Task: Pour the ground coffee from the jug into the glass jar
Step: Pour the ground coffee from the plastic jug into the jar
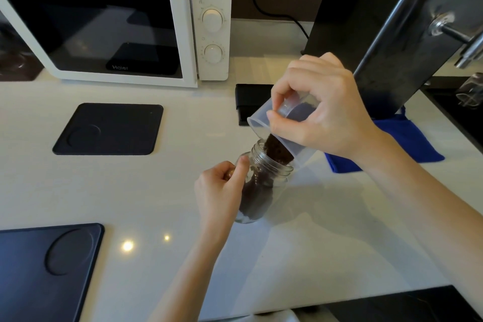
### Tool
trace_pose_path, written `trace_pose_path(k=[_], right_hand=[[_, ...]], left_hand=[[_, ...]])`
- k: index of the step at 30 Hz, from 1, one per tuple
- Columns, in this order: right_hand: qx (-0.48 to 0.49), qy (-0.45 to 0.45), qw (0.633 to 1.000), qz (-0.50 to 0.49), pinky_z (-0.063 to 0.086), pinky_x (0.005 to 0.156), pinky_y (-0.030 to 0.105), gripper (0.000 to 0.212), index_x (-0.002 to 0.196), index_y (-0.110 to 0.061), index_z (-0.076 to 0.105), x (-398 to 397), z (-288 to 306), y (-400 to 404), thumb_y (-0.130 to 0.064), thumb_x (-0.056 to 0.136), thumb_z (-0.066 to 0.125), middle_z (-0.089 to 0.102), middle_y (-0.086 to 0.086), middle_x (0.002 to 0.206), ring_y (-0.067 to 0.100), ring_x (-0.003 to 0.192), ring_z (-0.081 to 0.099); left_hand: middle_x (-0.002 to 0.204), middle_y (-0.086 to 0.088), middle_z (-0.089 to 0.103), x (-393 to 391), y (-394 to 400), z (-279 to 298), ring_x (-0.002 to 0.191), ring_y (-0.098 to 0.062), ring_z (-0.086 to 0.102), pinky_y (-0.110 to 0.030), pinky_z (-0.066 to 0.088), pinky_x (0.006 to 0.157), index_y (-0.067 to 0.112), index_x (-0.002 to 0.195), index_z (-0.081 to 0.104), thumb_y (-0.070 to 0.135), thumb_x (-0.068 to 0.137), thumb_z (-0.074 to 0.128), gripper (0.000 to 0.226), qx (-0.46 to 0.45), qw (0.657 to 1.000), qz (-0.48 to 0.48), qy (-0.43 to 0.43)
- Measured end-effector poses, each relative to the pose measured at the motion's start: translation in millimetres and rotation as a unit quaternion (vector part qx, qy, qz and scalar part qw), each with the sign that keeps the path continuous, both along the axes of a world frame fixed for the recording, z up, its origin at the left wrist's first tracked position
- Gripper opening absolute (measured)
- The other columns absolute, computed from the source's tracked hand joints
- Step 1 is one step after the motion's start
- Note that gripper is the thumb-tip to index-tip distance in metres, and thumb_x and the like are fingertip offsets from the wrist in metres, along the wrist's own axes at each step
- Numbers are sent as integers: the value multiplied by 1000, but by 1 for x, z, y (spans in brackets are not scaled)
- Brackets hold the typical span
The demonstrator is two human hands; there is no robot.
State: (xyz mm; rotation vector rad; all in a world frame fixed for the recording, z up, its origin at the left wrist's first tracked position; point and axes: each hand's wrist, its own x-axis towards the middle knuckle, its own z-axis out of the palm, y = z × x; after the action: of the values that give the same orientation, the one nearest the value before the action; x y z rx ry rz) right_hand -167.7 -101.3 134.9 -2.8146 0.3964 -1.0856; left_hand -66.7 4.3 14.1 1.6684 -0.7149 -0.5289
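A clear glass jar (264, 185) with a threaded neck stands on the white counter (156, 191), tilted a little, with dark ground coffee inside. My left hand (222, 191) grips its left side. My right hand (321, 112) holds a translucent plastic jug (261, 123) tipped steeply, its rim just above the jar's mouth. A stream of ground coffee (277, 151) slides from the jug into the jar.
A white microwave (117, 21) stands at the back left. Dark mats lie at centre left (109, 128) and front left (44, 269). A blue cloth (407, 144) lies right of the jug, a black box (251, 99) behind it, and a dark machine (392, 21) at the back right.
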Motion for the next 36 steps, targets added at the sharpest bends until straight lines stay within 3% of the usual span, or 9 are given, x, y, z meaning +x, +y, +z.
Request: trace_pose_path(k=[14, 20, 36], right_hand=[[-11, 12, 1000, 7, 41, 65, 50, 14, 66, -10, 59, -1, 1, 1, -22, 72, 63, 58, 4, 63, 20, 62, 51], [-2, 11, 1000, 11, 40, 65, 50, 12, 66, -11, 59, -2, 2, 3, -20, 72, 64, 56, 3, 62, 20, 62, 51], [-19, 17, 999, 18, 40, 66, 48, 13, 65, -11, 59, -4, 3, 6, -19, 73, 64, 55, 4, 59, 21, 60, 50]], left_hand=[[44, -1, 27, -4, 0, -1, 45, -11, 25, -22, 19, 43, 13, 45, 31, 33, 80, 62, 51, 3, 1000, 5, -13], [48, -7, 30, -6, -1, -2, 47, -12, 25, -25, 20, 46, 3, 49, 32, 34, 80, 62, 54, 8, 1000, 8, -18], [46, -3, 29, -7, -1, -6, 45, -12, 25, -25, 22, 44, 3, 48, 34, 40, 77, 62, 54, 5, 999, 19, -37]])
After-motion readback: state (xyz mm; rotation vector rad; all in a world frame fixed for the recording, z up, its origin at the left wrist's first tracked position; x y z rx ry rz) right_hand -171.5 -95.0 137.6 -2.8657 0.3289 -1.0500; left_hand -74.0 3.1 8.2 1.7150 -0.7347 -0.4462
